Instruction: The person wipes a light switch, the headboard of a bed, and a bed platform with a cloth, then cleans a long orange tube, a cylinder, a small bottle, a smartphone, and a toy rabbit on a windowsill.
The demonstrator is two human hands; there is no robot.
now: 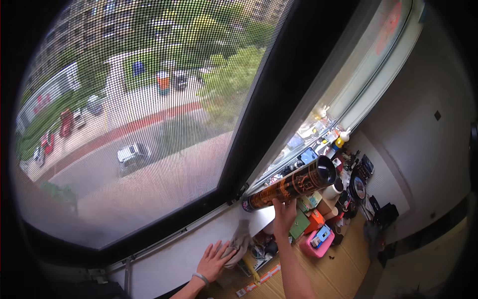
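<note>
My right hand [285, 215] is closed round the underside of a long black cylindrical tube [291, 188] with orange printing. The tube is tilted, its wide dark end up to the right and its narrower end down by the window frame. On the white windowsill, my left hand [213, 260] lies with fingers stretched and apart. A crumpled grey cloth [239, 243] is partly beneath those fingers and spreads out toward the window.
A screened window [149, 124] with a black frame fills the left side. Beside the sill are a pink basket [318, 243], a green box [299, 224], an orange box [314, 221] and many small items. A white wall [423, 109] stands at right.
</note>
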